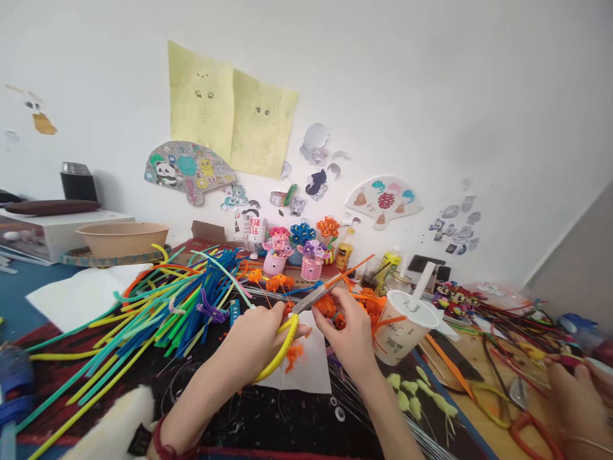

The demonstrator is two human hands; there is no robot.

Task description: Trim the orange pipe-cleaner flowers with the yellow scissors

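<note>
The left hand clamped yellow-handled scissors; the right hand, just beside it, held orange pipe cleaners steady near the blades.

Home craft room, heaped pipe cleaners, paper fan on wall
</note>
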